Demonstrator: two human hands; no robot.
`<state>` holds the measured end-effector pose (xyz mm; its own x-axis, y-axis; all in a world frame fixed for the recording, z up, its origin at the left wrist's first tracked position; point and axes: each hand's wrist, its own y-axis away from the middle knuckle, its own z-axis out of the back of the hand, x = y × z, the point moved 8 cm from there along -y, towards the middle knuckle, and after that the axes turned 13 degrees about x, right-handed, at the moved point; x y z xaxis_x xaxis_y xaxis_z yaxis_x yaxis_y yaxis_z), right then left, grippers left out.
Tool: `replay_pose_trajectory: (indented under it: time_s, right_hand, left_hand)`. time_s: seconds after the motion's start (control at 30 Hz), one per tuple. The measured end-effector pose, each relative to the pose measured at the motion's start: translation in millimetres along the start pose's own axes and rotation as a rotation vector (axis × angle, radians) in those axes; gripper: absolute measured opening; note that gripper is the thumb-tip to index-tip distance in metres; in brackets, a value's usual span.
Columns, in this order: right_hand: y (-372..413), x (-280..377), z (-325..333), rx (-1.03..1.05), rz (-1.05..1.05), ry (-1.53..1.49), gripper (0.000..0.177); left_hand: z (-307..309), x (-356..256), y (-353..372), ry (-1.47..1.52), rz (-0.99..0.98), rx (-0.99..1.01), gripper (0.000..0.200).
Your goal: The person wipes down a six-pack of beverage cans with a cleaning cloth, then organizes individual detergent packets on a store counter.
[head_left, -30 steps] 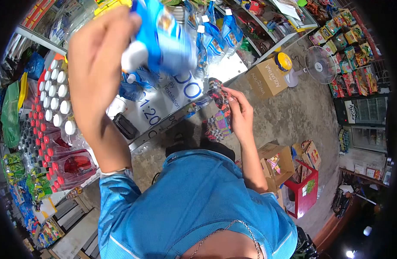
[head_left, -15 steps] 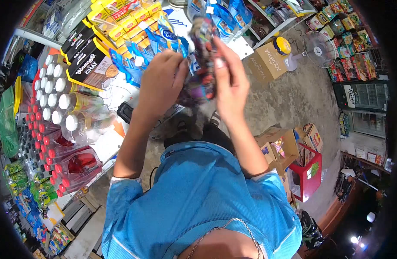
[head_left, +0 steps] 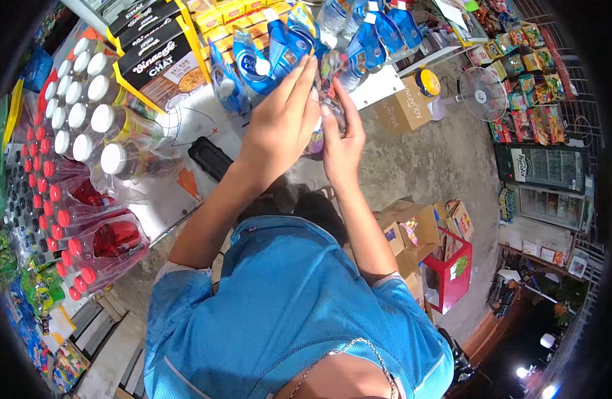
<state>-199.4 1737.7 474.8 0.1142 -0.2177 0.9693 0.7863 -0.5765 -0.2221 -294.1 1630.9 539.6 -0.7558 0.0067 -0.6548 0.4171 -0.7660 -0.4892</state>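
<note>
In front of my chest, a clear plastic packet with dark, multicoloured contents (head_left: 334,66) is held between my two hands; its exact kind cannot be made out. My left hand (head_left: 283,123) presses along its left side, with the fingers straight and close together. On the other side, my right hand (head_left: 342,143) grips it between thumb and fingers. Both hands hide much of the packet, and a purple patch shows at its lower end. Just beyond them stand blue Dutch Lady pouches (head_left: 256,63) on the white counter (head_left: 193,123).
Left on the counter are Vinacafe boxes (head_left: 163,63), white-capped bottles (head_left: 113,158), red-capped bottles (head_left: 116,238) and a black tray (head_left: 210,158). To the right, an Aquafina carton (head_left: 402,110), a fan (head_left: 483,95), open cartons (head_left: 412,233) and a red bin (head_left: 452,276) stand on the floor.
The packet was blurred and raised higher between my hands; now it is steadier and more covered. My left hand's curled fingers have straightened along it. The view has shifted.
</note>
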Motion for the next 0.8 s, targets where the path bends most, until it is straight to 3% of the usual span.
replay_pose_trajectory:
  time_s: [0.07, 0.17, 0.3, 0.43, 0.53, 0.6, 0.77, 0.8]
  right_hand:
    - [-7.8, 31.6, -7.3, 0.051, 0.176, 0.15, 0.043]
    - [-10.0, 15.6, -13.5, 0.12, 0.227, 0.301, 0.043]
    - [6.8, -49.6, 6.6, 0.012, 0.142, 0.389, 0.044]
    - [12.5, -82.3, 17.6, -0.057, -0.046, 0.168, 0.043]
    - [4.6, 7.2, 5.8, -0.023, 0.058, 0.187, 0.044]
    - [2.6, 33.4, -3.5, 0.022, 0.183, 0.277, 0.046]
    - [19.0, -41.8, 2.6, 0.041, 0.224, 0.478, 0.048]
    - [23.6, -67.0, 9.5, 0.031, 0.117, 0.437, 0.047]
  left_hand:
    - [2.5, 3.3, 4.6, -0.012, 0.0, -0.008, 0.044]
    - [5.6, 5.9, 7.3, -0.017, 0.009, -0.014, 0.048]
    - [4.6, 12.3, 6.4, 0.039, 0.076, 0.029, 0.052]
    - [-7.2, -9.8, 1.1, 0.094, 0.082, 0.133, 0.055]
    - [-14.6, -7.6, 1.5, 0.078, 0.046, 0.162, 0.062]
    - [-14.6, -5.7, -0.4, 0.094, 0.05, 0.166, 0.062]
    - [-10.4, -0.3, -0.7, 0.185, 0.086, 0.157, 0.057]
    - [-9.9, -1.6, -1.7, 0.161, 0.063, 0.157, 0.058]
